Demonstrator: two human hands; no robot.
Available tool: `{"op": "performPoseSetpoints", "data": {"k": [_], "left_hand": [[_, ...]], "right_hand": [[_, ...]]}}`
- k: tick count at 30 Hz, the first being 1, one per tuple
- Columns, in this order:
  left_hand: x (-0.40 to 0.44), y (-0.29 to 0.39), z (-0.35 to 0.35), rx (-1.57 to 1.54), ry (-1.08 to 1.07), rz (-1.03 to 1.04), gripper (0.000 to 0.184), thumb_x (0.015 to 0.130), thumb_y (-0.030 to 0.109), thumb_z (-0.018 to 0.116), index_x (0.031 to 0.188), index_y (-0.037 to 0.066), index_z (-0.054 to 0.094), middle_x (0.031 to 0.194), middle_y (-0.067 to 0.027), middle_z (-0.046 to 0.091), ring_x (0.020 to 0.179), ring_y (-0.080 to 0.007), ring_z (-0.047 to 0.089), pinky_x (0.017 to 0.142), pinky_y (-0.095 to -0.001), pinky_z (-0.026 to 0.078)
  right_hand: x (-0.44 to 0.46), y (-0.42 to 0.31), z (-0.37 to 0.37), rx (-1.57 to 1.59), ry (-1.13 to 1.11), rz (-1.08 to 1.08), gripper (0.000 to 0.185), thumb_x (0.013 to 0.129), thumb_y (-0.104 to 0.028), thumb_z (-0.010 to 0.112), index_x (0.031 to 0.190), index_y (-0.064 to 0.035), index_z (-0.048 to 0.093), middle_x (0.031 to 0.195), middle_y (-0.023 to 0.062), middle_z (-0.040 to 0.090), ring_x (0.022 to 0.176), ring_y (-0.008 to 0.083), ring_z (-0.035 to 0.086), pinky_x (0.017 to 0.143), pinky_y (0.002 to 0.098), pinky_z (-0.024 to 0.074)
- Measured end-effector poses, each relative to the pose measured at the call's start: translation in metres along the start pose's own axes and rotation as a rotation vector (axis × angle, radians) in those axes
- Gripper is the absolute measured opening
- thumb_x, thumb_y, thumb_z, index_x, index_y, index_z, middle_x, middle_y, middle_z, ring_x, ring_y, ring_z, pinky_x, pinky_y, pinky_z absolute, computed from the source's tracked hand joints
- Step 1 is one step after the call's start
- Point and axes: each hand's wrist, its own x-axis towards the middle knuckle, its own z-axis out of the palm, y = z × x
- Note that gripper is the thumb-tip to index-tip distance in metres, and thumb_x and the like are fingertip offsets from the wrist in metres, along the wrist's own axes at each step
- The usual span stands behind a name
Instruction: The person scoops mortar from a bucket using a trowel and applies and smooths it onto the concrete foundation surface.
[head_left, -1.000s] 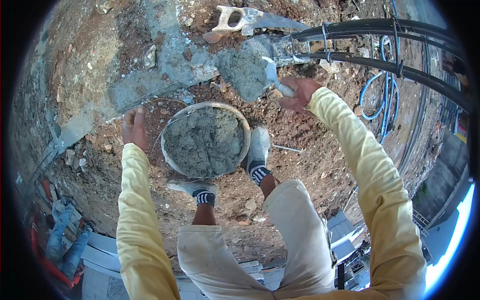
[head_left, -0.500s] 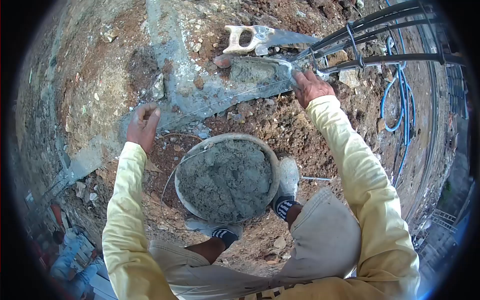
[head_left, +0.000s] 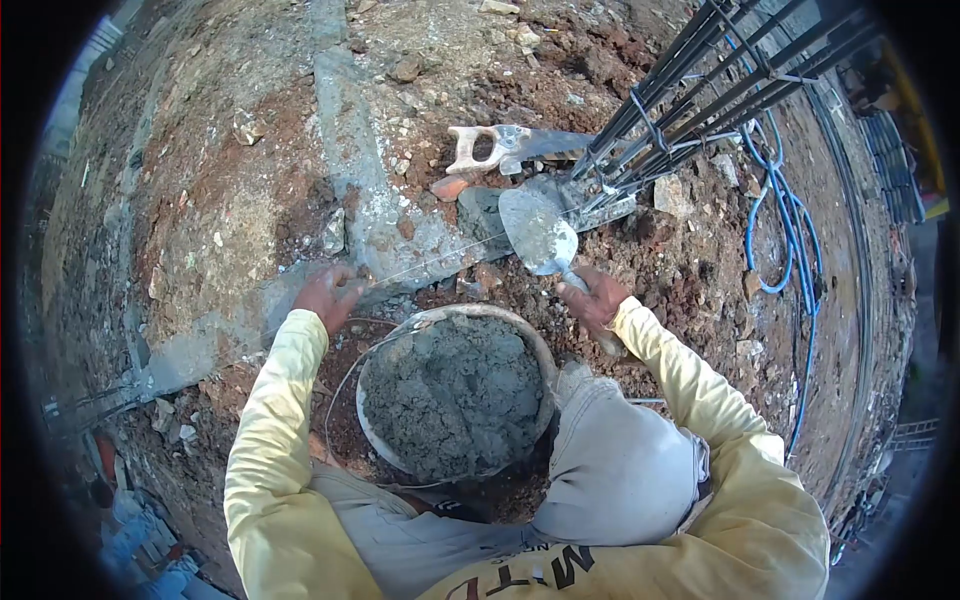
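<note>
Starting at the left, I am holding my one left hand (head_left: 330, 297) low over the ground, fingers curled and narrowly spaced; I cannot tell whether they are pinching anything. Just above it, one grey concrete strip (head_left: 345, 115) is running up the stony soil. One thin string (head_left: 440, 257) is stretching from near this hand toward the right, crossing in front of the grey base. Close to my body, one round bucket (head_left: 548, 375) is standing between my arms, and one mass of grey mortar (head_left: 455, 400) is filling much of it. Beyond it, one reddish brick piece (head_left: 450, 187) is lying beside one patch of wet mortar (head_left: 480, 210), and one handsaw (head_left: 540, 144) is lying behind these.

One trowel (head_left: 535, 228) is sitting in my one right hand (head_left: 598, 302), which is closing around its handle; its smeared blade is facing up, partly covering the patch. My one bent knee (head_left: 620, 465) is blocking the ground below that hand. Farther right, one cage of dark steel bars (head_left: 690, 90) is rising, its bars overlapping too much to count and hiding the saw's tip. One pale stone (head_left: 673, 195) is lying near its foot, and blue tubing (head_left: 776, 180) is looping beyond, its strands tangling too closely to count.
</note>
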Motion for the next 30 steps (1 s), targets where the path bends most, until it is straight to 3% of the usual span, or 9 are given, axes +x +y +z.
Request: {"op": "performPoseSetpoints", "data": {"k": [3,6,9,12,17,19,23,25,30], "left_hand": [[-0.013,0.0,0.008,0.193,-0.031,-0.025,0.037,0.088,0.038,0.065,0.114,0.011,0.064,0.125,-0.0211,0.06,0.122,-0.0386,0.053,0.105,-0.0452,0.041],[-0.019,-0.008,0.016,0.288,-0.086,-0.072,0.038,0.089,0.038,0.064,0.117,0.013,0.064,0.133,-0.0201,0.056,0.13,-0.0387,0.047,0.108,-0.0453,0.038],[-0.022,-0.018,0.02,0.33,-0.097,-0.138,0.039,0.089,0.037,0.063,0.12,0.014,0.064,0.136,-0.0192,0.055,0.13,-0.0386,0.046,0.108,-0.0451,0.038],[-0.029,-0.033,0.029,0.339,-0.022,-0.125,0.04,0.089,0.036,0.063,0.122,0.014,0.064,0.136,-0.0185,0.055,0.128,-0.0382,0.048,0.108,-0.0456,0.039],[-0.024,-0.029,0.018,0.235,-0.046,-0.147,0.041,0.089,0.036,0.062,0.123,0.012,0.063,0.14,-0.0196,0.052,0.132,-0.0375,0.046,0.111,-0.0452,0.037],[-0.022,-0.024,0.019,0.221,-0.018,-0.163,0.041,0.09,0.035,0.062,0.123,0.012,0.063,0.14,-0.0209,0.051,0.133,-0.0377,0.045,0.112,-0.0442,0.035],[-0.01,-0.04,0.033,0.246,0.005,-0.102,0.041,0.09,0.036,0.061,0.123,0.012,0.062,0.141,-0.0219,0.05,0.133,-0.0385,0.044,0.113,-0.0438,0.034],[-0.01,-0.024,0.02,0.215,-0.049,-0.106,0.043,0.091,0.037,0.059,0.125,0.011,0.061,0.141,-0.0213,0.05,0.133,-0.0384,0.044,0.113,-0.0437,0.034],[-0.004,-0.019,0.018,0.196,-0.07,-0.092,0.044,0.094,0.038,0.055,0.126,0.01,0.06,0.142,-0.0201,0.049,0.133,-0.0372,0.044,0.113,-0.043,0.034]], "right_hand": [[0.013,-0.011,0.013,0.18,-0.109,0.078,0.053,0.098,-0.04,0.054,0.131,0.0011,0.049,0.074,0.0094,0.063,0.049,0.0162,0.059,0.051,0.0347,0.0502],[0.048,-0.006,0.029,0.19,-0.205,-0.012,0.055,0.095,-0.045,0.057,0.129,-0.0017,0.053,0.071,0.0088,0.061,0.049,0.0155,0.059,0.047,0.0331,0.0503],[0.094,0.031,0.043,0.121,-0.124,0.002,0.055,0.094,-0.045,0.059,0.127,-0.0016,0.056,0.076,0.0107,0.063,0.056,0.018,0.06,0.053,0.0347,0.0509],[0.08,0.026,0.032,0.167,-0.12,0.047,0.06,0.091,-0.045,0.062,0.131,-0.0003,0.057,0.098,0.0164,0.068,0.087,0.0243,0.067,0.078,0.0384,0.0528],[0.076,0.064,0.004,0.145,0.009,0.079,0.063,0.091,-0.046,0.062,0.131,0.0017,0.055,0.101,0.02,0.068,0.085,0.0264,0.068,0.076,0.0388,0.0542],[0.022,0.019,-0.017,0.158,-0.079,0.106,0.061,0.092,-0.048,0.059,0.128,0.0011,0.056,0.096,0.0203,0.069,0.081,0.0291,0.069,0.072,0.0398,0.0549],[-0.026,0.018,-0.05,-0.417,0.006,-0.419,0.061,0.093,-0.052,0.056,0.131,-0.0044,0.054,0.109,0.0211,0.067,0.101,0.0387,0.066,0.091,0.0419,0.05],[-0.074,-0.045,-0.067,-0.753,-0.158,-0.38,0.05,0.095,-0.043,0.056,0.127,-0.0057,0.054,0.106,0.0213,0.066,0.099,0.0401,0.065,0.087,0.046,0.052],[-0.126,-0.112,-0.062,-1.135,-0.121,-0.288,0.042,0.093,-0.037,0.058,0.119,-0.0044,0.057,0.099,0.0203,0.066,0.091,0.0417,0.066,0.083,0.0488,0.0527]]}}
